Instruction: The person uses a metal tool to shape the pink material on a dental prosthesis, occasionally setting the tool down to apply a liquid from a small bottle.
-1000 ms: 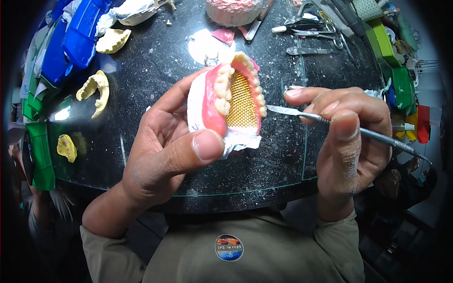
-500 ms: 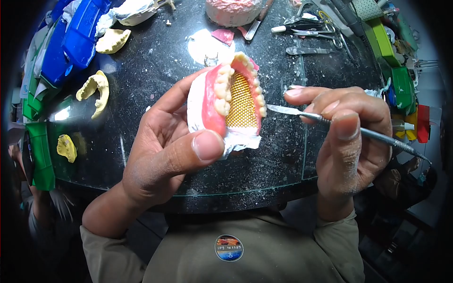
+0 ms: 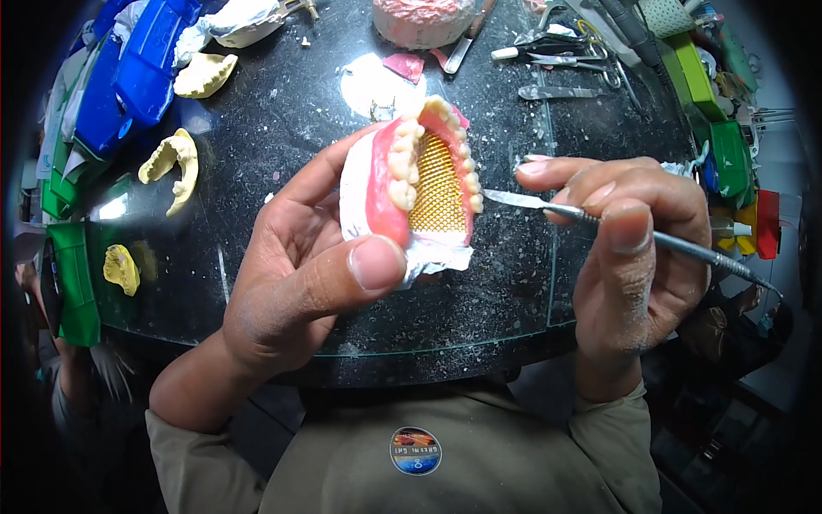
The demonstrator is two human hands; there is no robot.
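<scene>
My left hand (image 3: 300, 265) is closed around a white plaster dental model (image 3: 355, 193), tilted up over the dark table. On the model sits a denture set-up with pink wax (image 3: 387, 193), cream-coloured teeth (image 3: 402, 167) and a gold mesh (image 3: 438, 188) across the palate. The thumb presses at the near end of the pink wax. My right hand (image 3: 638, 231) grips a metal wax carver (image 3: 574, 212) like a pen. The carver's flat, whitish blade points left, its tip right beside the teeth on the denture's right side; its hooked far end sticks out past my palm.
Yellow plaster pieces (image 3: 175, 167) lie at left, near blue bins (image 3: 141, 77) and a green bin (image 3: 73, 283). At the back stand a pink-topped plaster model (image 3: 424, 21) and a knife (image 3: 469, 38). Scissors (image 3: 582, 60) and other tools lie back right. White dust speckles the black tabletop (image 3: 505, 300).
Almost nothing differs. The model in my left hand has shifted very slightly; my right hand and the wax carver hold the same place.
</scene>
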